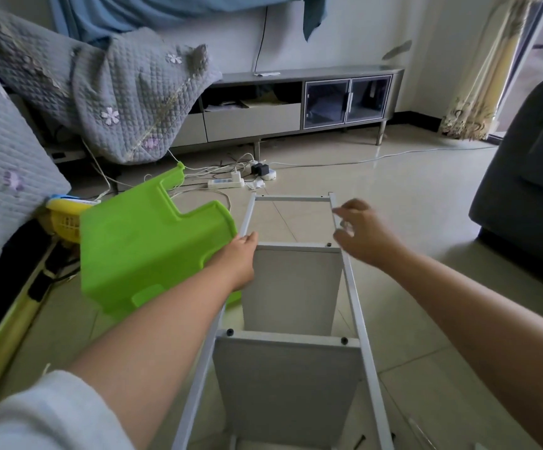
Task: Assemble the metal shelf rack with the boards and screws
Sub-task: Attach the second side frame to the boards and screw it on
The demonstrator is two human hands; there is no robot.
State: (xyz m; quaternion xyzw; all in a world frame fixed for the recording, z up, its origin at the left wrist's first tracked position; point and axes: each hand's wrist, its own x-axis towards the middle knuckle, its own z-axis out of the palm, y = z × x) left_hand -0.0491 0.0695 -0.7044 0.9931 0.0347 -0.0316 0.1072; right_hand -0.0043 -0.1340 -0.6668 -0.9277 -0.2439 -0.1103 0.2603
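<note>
Fingers [344,212] of right hand [366,235] pinching rack rail [335,212]; left hand [239,258] (fingers straight) against opposite rail [247,216]

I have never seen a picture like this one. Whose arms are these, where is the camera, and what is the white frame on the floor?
There is no machine here. The arms belong to a person who wears the camera on the head, so you look forward and down as that person does. The white frame is a metal shelf rack lying on the tiled floor, with two grey boards already screwed in. The left hand rests with straight fingers on the rack's left rail, beside a green plastic stool. The right hand is curled at the right rail; whether it pinches a small part or the rail is not clear. A few loose screws lie at the bottom edge.
</note>
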